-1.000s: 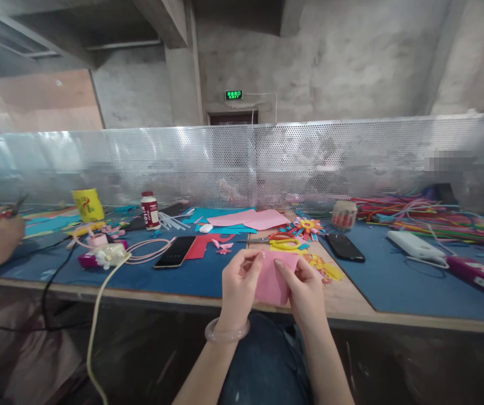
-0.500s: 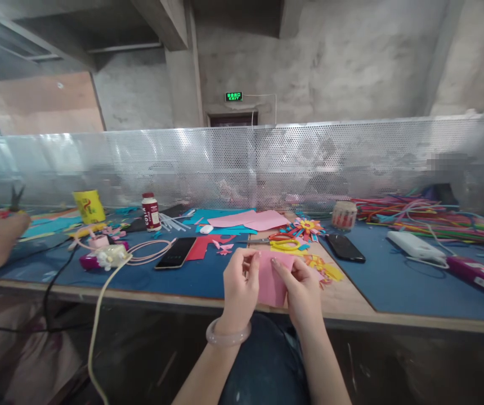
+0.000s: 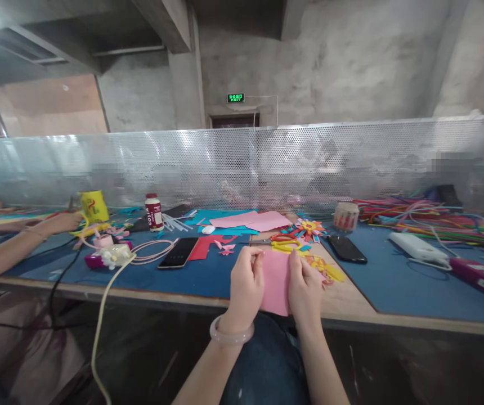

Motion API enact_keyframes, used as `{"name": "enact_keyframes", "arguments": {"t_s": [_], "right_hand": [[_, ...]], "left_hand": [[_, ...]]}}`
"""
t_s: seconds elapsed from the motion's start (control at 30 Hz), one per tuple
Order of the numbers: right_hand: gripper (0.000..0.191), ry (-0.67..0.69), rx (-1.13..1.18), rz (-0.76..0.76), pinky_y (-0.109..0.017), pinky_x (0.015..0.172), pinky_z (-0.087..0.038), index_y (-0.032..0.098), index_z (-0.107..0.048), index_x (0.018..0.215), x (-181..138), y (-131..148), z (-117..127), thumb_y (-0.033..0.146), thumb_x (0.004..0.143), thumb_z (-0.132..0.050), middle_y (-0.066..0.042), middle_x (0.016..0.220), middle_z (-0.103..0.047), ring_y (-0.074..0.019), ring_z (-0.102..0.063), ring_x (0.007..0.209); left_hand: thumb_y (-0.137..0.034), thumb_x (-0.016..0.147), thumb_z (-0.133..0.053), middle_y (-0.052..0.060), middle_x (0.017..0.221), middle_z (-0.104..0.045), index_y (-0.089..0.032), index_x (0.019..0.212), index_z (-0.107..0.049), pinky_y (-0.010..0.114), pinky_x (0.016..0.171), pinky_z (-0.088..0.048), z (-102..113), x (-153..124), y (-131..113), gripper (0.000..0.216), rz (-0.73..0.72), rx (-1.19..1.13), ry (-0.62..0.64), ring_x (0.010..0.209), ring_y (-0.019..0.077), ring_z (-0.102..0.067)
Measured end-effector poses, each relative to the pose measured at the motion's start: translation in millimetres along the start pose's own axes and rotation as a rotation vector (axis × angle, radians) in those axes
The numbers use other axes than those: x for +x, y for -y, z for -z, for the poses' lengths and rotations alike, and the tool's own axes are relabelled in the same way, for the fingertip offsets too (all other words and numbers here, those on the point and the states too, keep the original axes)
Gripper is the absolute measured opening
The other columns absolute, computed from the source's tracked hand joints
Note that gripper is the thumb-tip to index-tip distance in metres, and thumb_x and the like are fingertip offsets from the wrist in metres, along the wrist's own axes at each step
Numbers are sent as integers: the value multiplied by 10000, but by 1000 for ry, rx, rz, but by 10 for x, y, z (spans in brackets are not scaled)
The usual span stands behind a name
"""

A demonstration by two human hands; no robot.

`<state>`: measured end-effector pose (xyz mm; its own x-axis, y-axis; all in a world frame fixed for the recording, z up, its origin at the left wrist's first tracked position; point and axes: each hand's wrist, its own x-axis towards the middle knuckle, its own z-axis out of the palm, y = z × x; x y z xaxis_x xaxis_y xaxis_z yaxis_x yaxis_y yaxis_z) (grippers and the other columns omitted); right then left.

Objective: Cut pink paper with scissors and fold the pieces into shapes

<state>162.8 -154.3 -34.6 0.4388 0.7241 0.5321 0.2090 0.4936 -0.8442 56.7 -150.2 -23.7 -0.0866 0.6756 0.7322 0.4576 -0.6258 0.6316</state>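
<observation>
In the head view, the pink paper (image 3: pixel 276 284) is held up at the near edge of the bench (image 3: pixel 208 278), in the middle. The left hand (image 3: pixel 247 284) pinches its left edge near the top, thumb against finger. The right hand (image 3: pixel 306 287) is closed along its right edge with the thumb near the top. So each grip is tight, and it has just that thin paper.

The pink paper looks soft and thin. It might rip if one hand tugs harder than the other, or bend crooked if the edges don't line up. If the fingers got loose, it could slip down onto the lap, because the edge of the bench is so close. The yellow-handled scissors (image 3: pixel 286 246) lie just past the hands, so a knuckle might bump them.

Now the counting. There is one pair of scissors and one held paper. There are two phones, a left phone (image 3: pixel 178 252) and a right phone (image 3: pixel 347 249). There is one bottle (image 3: pixel 153 214), one yellow tub (image 3: pixel 94 206) and one glass jar (image 3: pixel 345 216). The far pink sheets (image 3: pixel 236 220) may be two, but they overlap, so it is hard to tell. The colored sticks (image 3: pixel 419 216) on the far right are too many to count.
</observation>
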Motion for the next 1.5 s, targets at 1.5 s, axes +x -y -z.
{"name": "enact_keyframes", "arguments": {"t_s": [1.5], "right_hand": [[339, 417, -127, 146, -223, 544, -351, 152, -652, 626, 182, 43, 232, 399, 791, -489, -5, 567, -578, -160, -508, 582]], "left_hand": [[-281, 754, -568, 39, 989, -620, -218, 901, -617, 312, 825, -421, 129, 477, -128, 167, -231, -23, 427, 947, 186, -553]]}}
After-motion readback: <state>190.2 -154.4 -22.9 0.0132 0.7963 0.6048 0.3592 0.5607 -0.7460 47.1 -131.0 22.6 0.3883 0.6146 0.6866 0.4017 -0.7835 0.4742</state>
